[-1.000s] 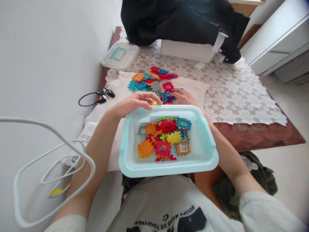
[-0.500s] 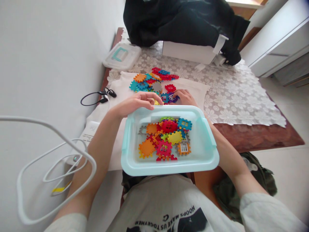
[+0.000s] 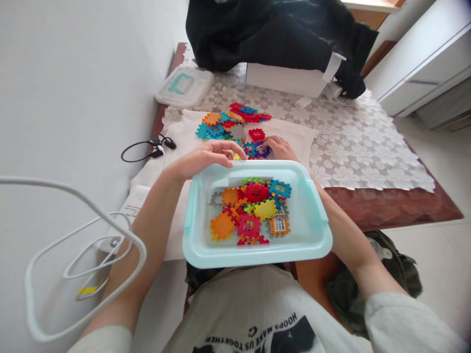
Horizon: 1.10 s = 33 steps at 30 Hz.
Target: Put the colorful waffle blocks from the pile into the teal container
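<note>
A pale turquoise plastic tub rests against my body at the table's near edge, holding several bright toothed building tiles. My left hand curls over the tub's far rim, fingers bent on the rim. My right hand lies just beyond the tub on a white cloth, its fingertips on a blue and a purple tile. Whether it grips them is hidden. More loose tiles are heaped on the cloth farther out.
A lace tablecloth covers the brown table. The tub's clear lid lies far left, a white box and black fabric behind. A black cable and white cables lie left. A green bag sits on the floor.
My right hand has drawn the blue and purple tiles slightly left and toward the tub. My left hand has stayed on the rim.
</note>
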Tool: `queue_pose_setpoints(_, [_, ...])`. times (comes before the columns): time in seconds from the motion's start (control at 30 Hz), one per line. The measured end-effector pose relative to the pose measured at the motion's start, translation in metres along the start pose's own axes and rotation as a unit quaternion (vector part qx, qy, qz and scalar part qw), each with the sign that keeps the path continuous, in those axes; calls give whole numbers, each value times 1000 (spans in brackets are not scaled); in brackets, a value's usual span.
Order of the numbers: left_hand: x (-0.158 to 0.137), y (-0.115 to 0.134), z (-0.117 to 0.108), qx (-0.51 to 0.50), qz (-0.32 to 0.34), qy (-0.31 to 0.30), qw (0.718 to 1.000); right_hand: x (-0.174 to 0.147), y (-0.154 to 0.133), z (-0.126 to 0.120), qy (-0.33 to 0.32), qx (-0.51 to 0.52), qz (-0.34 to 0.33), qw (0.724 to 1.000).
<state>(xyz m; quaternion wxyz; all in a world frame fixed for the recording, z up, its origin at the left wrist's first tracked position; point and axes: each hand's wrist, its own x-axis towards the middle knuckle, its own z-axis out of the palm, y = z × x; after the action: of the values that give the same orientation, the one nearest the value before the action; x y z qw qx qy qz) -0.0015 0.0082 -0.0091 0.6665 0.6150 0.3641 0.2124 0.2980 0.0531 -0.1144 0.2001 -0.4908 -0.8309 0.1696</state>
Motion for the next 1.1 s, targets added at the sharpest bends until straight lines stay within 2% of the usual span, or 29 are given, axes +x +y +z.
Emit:
queue_pose_setpoints(0.53, [1, -3, -4, -23, -10, 11, 1000, -4, -7, -11, -7, 57, -10, 998])
queue_pose_setpoints(0.9, [1, 1, -1, -13, -1, 18, 1000, 0, 2, 0, 16, 57, -49, 997])
queue_pose_setpoints(1.1, [2, -2, -3, -17, 4, 10, 1000, -2, 2, 2, 37, 125, -67, 989])
